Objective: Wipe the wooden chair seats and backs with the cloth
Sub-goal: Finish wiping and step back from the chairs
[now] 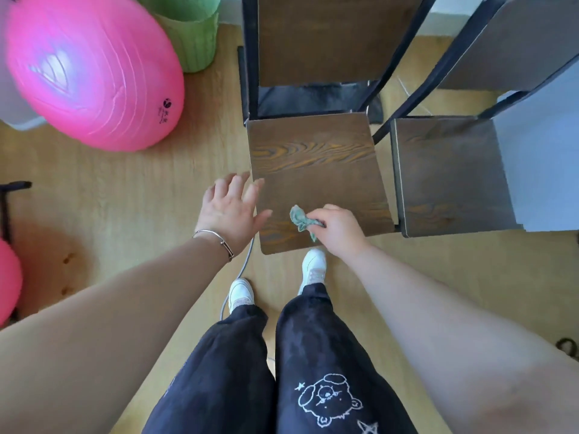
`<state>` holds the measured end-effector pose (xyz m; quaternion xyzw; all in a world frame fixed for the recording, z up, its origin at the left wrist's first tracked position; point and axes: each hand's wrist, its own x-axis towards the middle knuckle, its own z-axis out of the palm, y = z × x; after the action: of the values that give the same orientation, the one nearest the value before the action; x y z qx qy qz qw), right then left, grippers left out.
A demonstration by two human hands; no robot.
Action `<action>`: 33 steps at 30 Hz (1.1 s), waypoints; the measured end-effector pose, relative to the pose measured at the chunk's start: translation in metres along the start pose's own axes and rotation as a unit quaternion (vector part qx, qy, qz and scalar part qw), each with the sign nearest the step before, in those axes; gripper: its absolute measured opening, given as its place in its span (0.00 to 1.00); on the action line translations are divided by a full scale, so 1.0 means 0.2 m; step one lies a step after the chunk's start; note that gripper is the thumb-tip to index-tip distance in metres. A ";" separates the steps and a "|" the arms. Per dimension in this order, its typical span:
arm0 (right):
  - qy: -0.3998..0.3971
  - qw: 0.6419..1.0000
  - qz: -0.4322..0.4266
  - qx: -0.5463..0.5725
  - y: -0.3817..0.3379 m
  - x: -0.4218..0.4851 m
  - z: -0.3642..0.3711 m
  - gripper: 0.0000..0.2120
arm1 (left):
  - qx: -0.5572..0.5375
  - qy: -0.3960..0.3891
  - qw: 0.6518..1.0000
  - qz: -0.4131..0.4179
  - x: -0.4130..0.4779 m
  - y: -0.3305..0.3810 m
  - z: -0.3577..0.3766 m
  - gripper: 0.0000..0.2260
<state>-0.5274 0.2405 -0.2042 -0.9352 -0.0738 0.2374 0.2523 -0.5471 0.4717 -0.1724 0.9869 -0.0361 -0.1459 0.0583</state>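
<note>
A dark wooden chair seat [316, 170] with a black metal frame stands right in front of me, its wooden back [329, 39] rising behind it. My right hand [340, 228] grips a crumpled green cloth [302, 219] over the seat's near right part. My left hand [230, 208] is spread with straight fingers at the seat's near left edge, fingertips just over the wood. A second wooden chair seat [451, 173] stands to the right, with its back [513, 48] above it.
A large pink exercise ball [91, 70] lies at the left, a green ribbed bin [191, 36] behind it. Another pink ball [9, 277] shows at the far left edge. A grey cable [238, 277] runs along the wooden floor by my white shoes [313, 266].
</note>
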 end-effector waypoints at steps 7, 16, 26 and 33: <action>0.101 0.995 0.001 -0.018 -0.15 -0.13 -0.64 0.12 | -0.008 0.068 0.998 0.011 0.09 0.20 -0.65 0.27; 0.220 0.974 0.032 -0.044 -0.34 -0.45 -1.24 0.12 | 0.014 0.137 0.990 0.043 0.01 0.52 -1.26 0.27; 0.263 0.963 0.039 -0.051 -0.25 -0.62 -1.62 0.12 | 0.025 0.184 0.981 0.057 0.01 0.87 -1.59 0.26; 0.257 0.965 0.021 -0.056 0.07 -0.66 -1.84 0.13 | 0.041 0.173 0.984 0.021 0.07 1.21 -1.56 0.27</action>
<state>-0.4658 0.0343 0.1227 -0.9788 -0.0002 -0.0102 0.2048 -0.4559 0.2626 0.1513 0.9979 -0.0517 0.0298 0.0260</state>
